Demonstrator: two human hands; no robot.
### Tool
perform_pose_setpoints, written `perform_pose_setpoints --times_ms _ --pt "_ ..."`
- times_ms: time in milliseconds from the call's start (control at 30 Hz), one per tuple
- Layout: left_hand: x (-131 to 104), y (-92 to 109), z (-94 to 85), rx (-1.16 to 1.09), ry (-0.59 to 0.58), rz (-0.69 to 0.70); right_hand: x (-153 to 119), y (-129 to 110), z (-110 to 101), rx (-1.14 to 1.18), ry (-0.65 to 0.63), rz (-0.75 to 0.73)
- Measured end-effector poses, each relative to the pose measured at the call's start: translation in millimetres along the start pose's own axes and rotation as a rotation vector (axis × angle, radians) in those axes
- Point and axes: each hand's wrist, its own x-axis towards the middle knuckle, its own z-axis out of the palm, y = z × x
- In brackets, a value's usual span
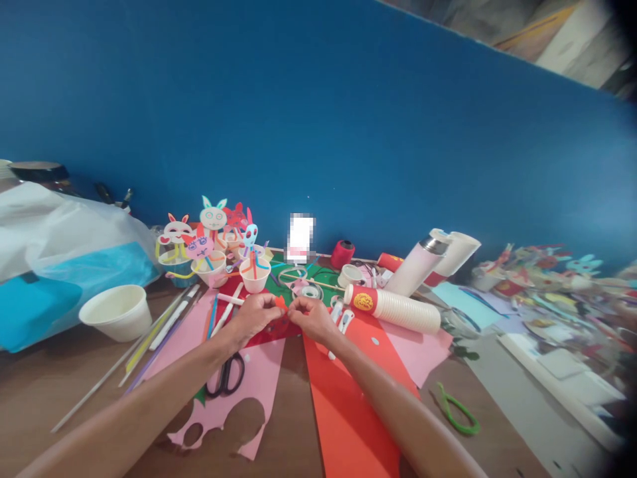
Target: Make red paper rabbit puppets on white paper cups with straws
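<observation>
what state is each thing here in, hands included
left hand: pinching a small orange piece
right hand: beside it, grip unclear
scissors: lying down, partly hidden
pink paper: cut, holes through it
cup stack: nested, on its side
large white cup: upright, open-topped
green pipe cleaner: bent into a loop
red-orange sheet: lying flat

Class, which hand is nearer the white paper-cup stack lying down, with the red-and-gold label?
Right. The right hand is a short way left of the white paper-cup stack; the left hand is farther left, beyond the right hand.
</observation>
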Motion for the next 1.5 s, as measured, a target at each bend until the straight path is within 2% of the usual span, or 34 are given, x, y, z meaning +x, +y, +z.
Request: perform_pose_setpoints --times_ms 200,300,367,433,533,633,700,867,967,1067,1167,1233,1333,1500 --pt "-0.5 0.2 0.3 -0.022 -0.013 -0.021 0.8 2.5 6.2 0.014 0.000 0.010" --pt "-0.3 0.5 -0.5 -0.022 0.002 -0.018 1.1 -3.9 -3.8 -0.031 -0.057 -0.006" --pt "0.6 0.2 -1.7 -0.012 0.013 -0.018 1.6 -10.1 -25.5 -0.115 -0.178 -0.029" --pt "2.0 -0.7 -3.0 0.004 0.029 -0.022 1.7 -14.2 -57.0 -0.277 -0.276 -0.053" --pt "3.9 -2.3 -4.2 0.019 0.056 -0.033 0.2 -11.6 -103.5 -0.669 -0.202 -0.011" --pt "3.6 -2.3 -4.0 0.022 0.068 -0.038 -2.5 -1.5 -122.4 -0.953 -0.217 0.079" --pt "2.7 -1.8 -3.8 0.019 0.066 -0.037 -3.3 4.8 -116.7 -1.066 -0.219 0.080" --pt "3.0 -4.1 -5.5 -0.009 0.054 -0.016 0.2 11.4 -86.2 -1.264 -0.229 0.043" --pt "4.4 -6.2 -7.0 -0.033 0.052 -0.006 2.5 9.4 -83.3 -1.282 -0.226 -0.009" --pt "4.3 -5.6 -7.1 -0.068 0.039 0.004 3.2 1.3 -87.5 -1.192 -0.177 -0.083" --pt "2.2 -2.5 -5.5 -0.142 -0.019 0.012 2.1 -11.5 -84.8 -1.046 -0.120 -0.089" --pt "0.3 0.1 -3.6 -0.199 -0.073 -0.001 0.4 -19.8 -76.3 -0.946 -0.083 -0.086" --pt "-2.3 3.7 -0.9 -0.258 -0.129 0.002 -2.8 -29.2 -59.2 -0.771 -0.051 -0.212" --pt "-5.3 7.2 -1.1 -0.182 -0.204 0.090 -8.8 -37.3 -43.0 -0.594 -0.108 -0.314"
